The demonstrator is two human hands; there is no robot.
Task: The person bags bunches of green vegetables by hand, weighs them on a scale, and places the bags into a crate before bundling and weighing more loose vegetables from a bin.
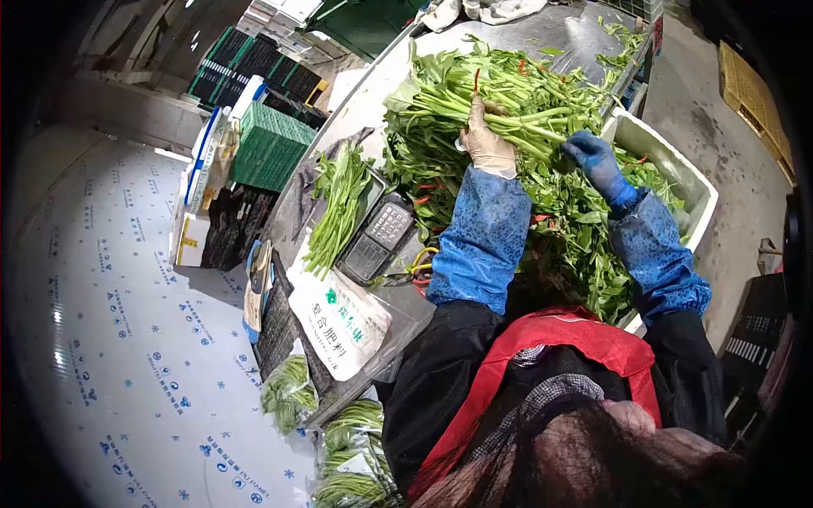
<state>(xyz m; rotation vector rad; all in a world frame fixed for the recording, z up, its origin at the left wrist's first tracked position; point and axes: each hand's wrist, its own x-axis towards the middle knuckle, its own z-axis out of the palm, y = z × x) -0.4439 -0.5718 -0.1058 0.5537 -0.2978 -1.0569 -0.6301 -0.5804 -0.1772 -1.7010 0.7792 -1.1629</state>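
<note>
The left hand (489, 146) is holding a leafy-green bunch (442, 95), upper centre, fingers wrapped around it; the right hand (598, 165) is hovering near its stem ends, grip unclear. Light, bruisable stems are likely favouring mid-stem holds. Piled greens (586, 245) are crowding below, between digital scale (381, 239) and foam box (701, 196).

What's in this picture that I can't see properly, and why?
All in the head view:
Left hand: some fingers, hidden by the held bunch.
White box: its floor, hidden by leafy greens.
Keypad: key labels, too small.
Lower bag of greens: cut off by the bottom edge.
</note>
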